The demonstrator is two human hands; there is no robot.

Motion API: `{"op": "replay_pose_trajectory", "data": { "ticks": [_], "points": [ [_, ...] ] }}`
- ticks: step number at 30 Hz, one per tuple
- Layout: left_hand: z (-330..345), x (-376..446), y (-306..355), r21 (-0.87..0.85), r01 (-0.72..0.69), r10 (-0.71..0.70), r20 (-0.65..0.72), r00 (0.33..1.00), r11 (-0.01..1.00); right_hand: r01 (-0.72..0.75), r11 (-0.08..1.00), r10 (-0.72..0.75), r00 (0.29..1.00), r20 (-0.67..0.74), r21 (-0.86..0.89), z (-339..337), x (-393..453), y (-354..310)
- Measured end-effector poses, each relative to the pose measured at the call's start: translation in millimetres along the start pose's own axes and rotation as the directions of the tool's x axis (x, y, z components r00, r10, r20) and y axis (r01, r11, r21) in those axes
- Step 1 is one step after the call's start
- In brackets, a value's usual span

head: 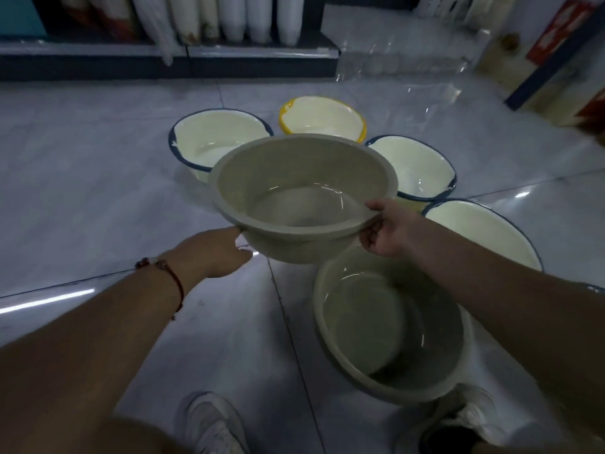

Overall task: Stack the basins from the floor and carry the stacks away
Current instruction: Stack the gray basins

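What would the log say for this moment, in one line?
right hand: grips grey basin rim | left hand: touches rim, open | basin: lifted above second grey basin

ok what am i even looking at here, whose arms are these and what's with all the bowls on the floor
There is one picture, from a camera worn on a person's head, looking down at their own arms. The right hand grips the rim of a grey basin held above the tiled floor; the left hand touches its other side. A second grey basin sits below. Farther off stand three blue-rimmed basins and a yellow-rimmed basin. The person's white shoes show at the bottom.
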State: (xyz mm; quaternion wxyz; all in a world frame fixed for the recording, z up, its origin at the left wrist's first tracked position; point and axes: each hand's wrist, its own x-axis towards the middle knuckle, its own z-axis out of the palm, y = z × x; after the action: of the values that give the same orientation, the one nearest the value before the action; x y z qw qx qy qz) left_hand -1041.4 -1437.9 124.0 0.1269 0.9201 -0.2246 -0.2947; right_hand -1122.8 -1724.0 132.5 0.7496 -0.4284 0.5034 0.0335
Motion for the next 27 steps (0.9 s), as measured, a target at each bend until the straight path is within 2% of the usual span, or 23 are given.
{"op": "replay_pose_trajectory", "data": {
  "ticks": [4, 5, 7, 9, 11, 13, 18, 24, 27],
  "points": [
    [0.1, -5.0, 21.2, -0.335, 0.018, -0.039, -0.054, 0.998, 0.942, 0.052, 0.999, -0.052, 0.998, -0.02, 0.002, -63.9, -48.4, -7.5],
    [0.1, -7.3, 28.5, -0.473, 0.044, -0.073, -0.043, 0.996, 0.88, 0.063, 0.998, -0.063, 0.998, -0.023, 0.004, -81.3, -58.4, -6.9],
    [1.5, -12.4, 43.1, -0.714, 0.092, -0.115, 0.015, 0.993, 0.694, 0.078, 0.997, -0.078, 0.996, -0.035, 0.013, -115.4, -76.6, -3.4],
    [6.2, -16.4, 59.6, -0.838, 0.104, -0.09, 0.065, 0.994, 0.536, 0.081, 0.997, -0.079, 0.995, -0.057, 0.019, -147.2, -92.4, 3.6],
    [14.2, -18.8, 80.3, -0.883, 0.116, -0.031, 0.115, 0.993, 0.454, 0.061, 0.998, -0.059, 0.995, -0.08, 0.024, -174.4, -106.4, 13.9],
    [25.3, -19.0, 102.4, -0.885, 0.126, 0.009, 0.146, 0.989, 0.447, 0.037, 0.997, -0.029, 0.993, -0.111, 0.066, -195.4, -117.4, 27.6],
    [59.3, -13.0, 139.6, -0.848, 0.131, 0.022, 0.166, 0.986, 0.513, 0.019, 0.984, 0.019, 0.976, -0.215, 0.175, -234.6, -112.7, 54.8],
    [93.7, 0.0, 153.7, -0.799, 0.241, -0.021, 0.276, 0.961, 0.55, 0.038, 0.992, 0.003, 0.945, -0.327, 0.12, -258.3, -86.2, 77.9],
    [105.8, 13.5, 155.8, -0.753, 0.24, -0.022, 0.288, 0.957, 0.613, 0.005, 1.0, -0.01, 0.921, -0.391, -0.014, -272.1, -69.4, 95.3]
  ]
}}
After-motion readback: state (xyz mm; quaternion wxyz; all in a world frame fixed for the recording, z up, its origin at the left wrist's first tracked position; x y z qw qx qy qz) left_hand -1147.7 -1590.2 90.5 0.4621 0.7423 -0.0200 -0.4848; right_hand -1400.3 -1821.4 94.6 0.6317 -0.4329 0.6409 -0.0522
